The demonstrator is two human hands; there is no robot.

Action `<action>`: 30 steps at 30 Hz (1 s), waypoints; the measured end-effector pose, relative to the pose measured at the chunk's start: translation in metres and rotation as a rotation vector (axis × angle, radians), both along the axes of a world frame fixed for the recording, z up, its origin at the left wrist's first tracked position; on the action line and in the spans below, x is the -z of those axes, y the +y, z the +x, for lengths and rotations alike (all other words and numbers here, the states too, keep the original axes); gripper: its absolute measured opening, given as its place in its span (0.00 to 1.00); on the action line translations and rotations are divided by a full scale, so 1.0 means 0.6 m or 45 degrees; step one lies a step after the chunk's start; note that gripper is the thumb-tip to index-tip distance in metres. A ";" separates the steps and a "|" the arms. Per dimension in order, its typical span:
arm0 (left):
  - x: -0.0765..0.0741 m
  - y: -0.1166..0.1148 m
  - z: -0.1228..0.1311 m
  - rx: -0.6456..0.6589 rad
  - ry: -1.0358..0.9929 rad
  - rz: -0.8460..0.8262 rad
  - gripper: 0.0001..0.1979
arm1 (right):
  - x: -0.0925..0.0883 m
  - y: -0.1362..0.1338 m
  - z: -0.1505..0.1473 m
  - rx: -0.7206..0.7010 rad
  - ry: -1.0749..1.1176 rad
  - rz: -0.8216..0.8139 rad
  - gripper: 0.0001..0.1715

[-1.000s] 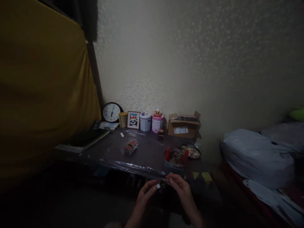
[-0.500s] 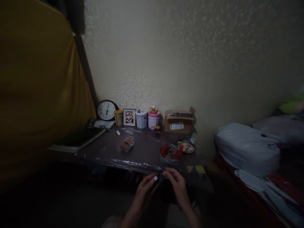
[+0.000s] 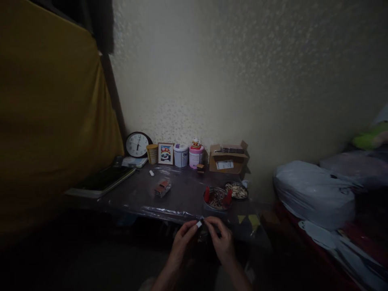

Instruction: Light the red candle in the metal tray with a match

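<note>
My left hand (image 3: 184, 238) and my right hand (image 3: 220, 239) meet just in front of the table's near edge, both with fingers pinched. Between the fingertips sits a small pale box-like item (image 3: 199, 224), held by my left hand; it looks like a matchbox but is too dim to be sure. My right hand pinches at its right end, and what it grips is too small to make out. A round dish of matchsticks (image 3: 216, 198) with red pieces stands just beyond my hands, with a second dish of pale sticks (image 3: 236, 190) to its right.
A dark table (image 3: 136, 196) under clear plastic carries a wrapped pack of small boxes (image 3: 163, 188), a clock (image 3: 137, 144), a panda picture (image 3: 165, 153), two tins (image 3: 188, 155), a cardboard box (image 3: 228, 161) and a notebook (image 3: 104, 180). A yellow cloth (image 3: 51, 121) hangs left; bundled bedding (image 3: 315, 194) lies right.
My hands have drawn closer together, the right fingertips now touching the small pale item in the left. The view shifted slightly.
</note>
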State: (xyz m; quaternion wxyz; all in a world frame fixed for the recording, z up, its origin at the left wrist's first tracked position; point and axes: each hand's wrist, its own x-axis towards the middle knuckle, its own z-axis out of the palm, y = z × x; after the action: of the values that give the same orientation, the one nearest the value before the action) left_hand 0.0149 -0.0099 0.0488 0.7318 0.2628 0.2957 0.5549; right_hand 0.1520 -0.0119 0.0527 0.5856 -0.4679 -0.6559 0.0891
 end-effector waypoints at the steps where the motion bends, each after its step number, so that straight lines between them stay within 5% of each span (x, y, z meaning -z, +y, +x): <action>1: -0.006 -0.002 -0.001 -0.014 0.012 0.017 0.12 | -0.005 -0.001 -0.002 -0.010 -0.018 0.025 0.08; 6: -0.022 -0.009 -0.005 -0.054 0.036 0.053 0.12 | -0.021 -0.012 -0.011 -0.030 -0.073 0.111 0.07; 30: 0.001 -0.038 -0.029 -0.100 0.069 0.007 0.16 | 0.016 -0.043 -0.022 -0.017 -0.052 0.009 0.07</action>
State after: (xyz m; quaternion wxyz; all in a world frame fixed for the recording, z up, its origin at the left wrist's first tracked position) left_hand -0.0025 -0.0325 0.0485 0.7005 0.2679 0.3241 0.5766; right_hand 0.1387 -0.0375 0.0431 0.5732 -0.4632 -0.6711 0.0811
